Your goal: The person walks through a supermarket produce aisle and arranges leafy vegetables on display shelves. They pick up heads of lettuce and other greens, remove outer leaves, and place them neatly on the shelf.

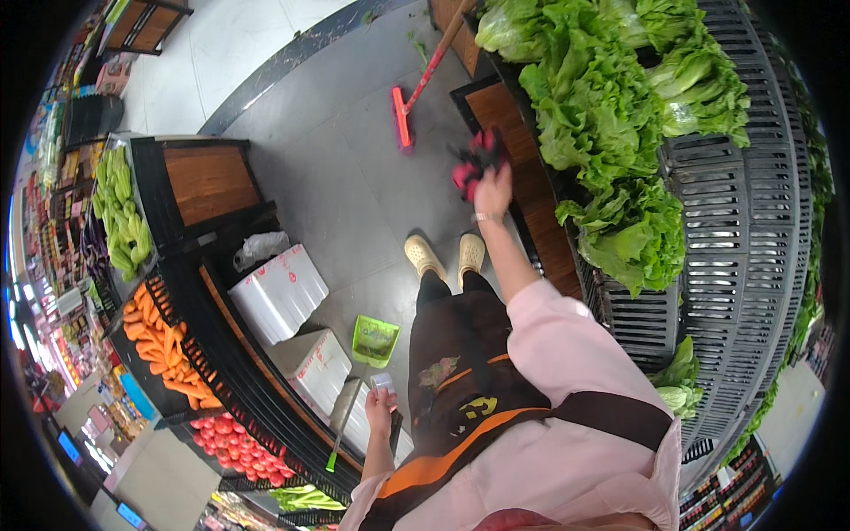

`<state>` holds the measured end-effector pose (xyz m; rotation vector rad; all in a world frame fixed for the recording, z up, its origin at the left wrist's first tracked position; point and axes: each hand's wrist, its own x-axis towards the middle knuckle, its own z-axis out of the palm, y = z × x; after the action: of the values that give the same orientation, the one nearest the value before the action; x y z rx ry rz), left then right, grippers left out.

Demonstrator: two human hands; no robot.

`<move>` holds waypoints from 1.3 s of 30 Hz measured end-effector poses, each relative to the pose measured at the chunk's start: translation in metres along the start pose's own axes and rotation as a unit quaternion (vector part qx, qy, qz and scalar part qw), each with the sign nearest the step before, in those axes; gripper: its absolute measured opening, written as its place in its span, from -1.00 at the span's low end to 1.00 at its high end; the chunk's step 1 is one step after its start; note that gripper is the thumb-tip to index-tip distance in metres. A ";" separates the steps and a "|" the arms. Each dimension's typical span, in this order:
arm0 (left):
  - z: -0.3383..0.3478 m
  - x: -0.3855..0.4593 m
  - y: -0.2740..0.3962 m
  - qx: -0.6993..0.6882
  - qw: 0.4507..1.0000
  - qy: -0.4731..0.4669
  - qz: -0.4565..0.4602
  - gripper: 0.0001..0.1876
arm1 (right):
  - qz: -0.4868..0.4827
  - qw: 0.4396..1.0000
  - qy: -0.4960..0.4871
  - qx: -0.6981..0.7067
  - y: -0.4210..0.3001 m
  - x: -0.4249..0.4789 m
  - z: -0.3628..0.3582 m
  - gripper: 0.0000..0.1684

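Note:
My right hand [493, 192] reaches forward beside the lettuce stand, its fingers closed on a bunched pink-and-black item [479, 162], blurred, perhaps gloves. My left hand [380, 406] is low on the left side, holding a small clear roll [382, 381], which looks like tape. A red push broom head [402, 119] rests on the floor ahead, its handle leaning towards the upper right. Near my feet lies a lime-green dustpan [376, 340] with leafy scraps in it. Heads of green lettuce [591, 99] fill part of the black slatted shelf [737, 199] at right.
White foam boxes [279, 292] stand along the left display, with a plastic bag [262, 249] behind. Carrots [156, 342], tomatoes [236, 445] and green gourds [119, 212] lie on that display. A wood-panelled base [548, 219] borders the right. Leaf bits [418, 46] are on the floor ahead.

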<state>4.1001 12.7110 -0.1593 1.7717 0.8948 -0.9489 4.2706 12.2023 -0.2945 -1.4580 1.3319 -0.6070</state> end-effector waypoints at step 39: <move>0.422 0.140 0.386 0.567 0.361 -0.385 0.633 -0.73 | 0.412 0.744 0.453 0.266 0.124 -0.388 -0.238 -0.59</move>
<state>4.4040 12.2170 -0.2627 1.7270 -2.0684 -0.9639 3.9113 12.4989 -0.2224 0.0701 2.0960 -1.0114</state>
